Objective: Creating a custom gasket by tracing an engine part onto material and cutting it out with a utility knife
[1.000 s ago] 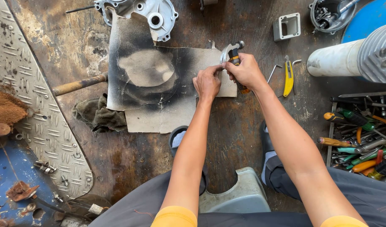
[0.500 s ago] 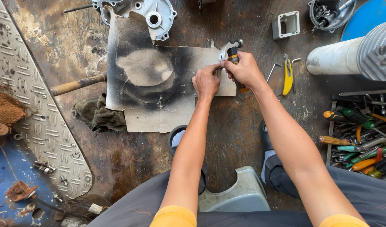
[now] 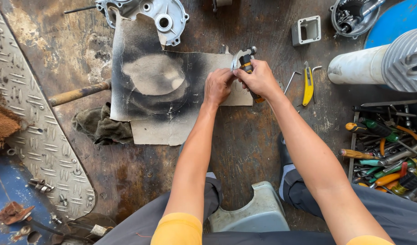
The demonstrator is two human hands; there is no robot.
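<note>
- Head view, nearest: a grey stool (image 3: 249, 215) sits between the knees.
- Left hand (image 3: 218, 86) pinches a small metal part (image 3: 239, 58), steadying it.
- Right hand (image 3: 258, 78) grips a tool (image 3: 247, 68), fingers wrapped, over sooty cardboard (image 3: 163, 81).
- Farther: engine cover (image 3: 158, 16).

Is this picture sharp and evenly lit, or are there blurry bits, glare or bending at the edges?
In the head view, light is soft and even, shadows faint; the left hand and right hand on the small tool look sharp; mild shine on the metal casing and white cylinder; the wide lens bows the checker plate at the left edge.
</note>
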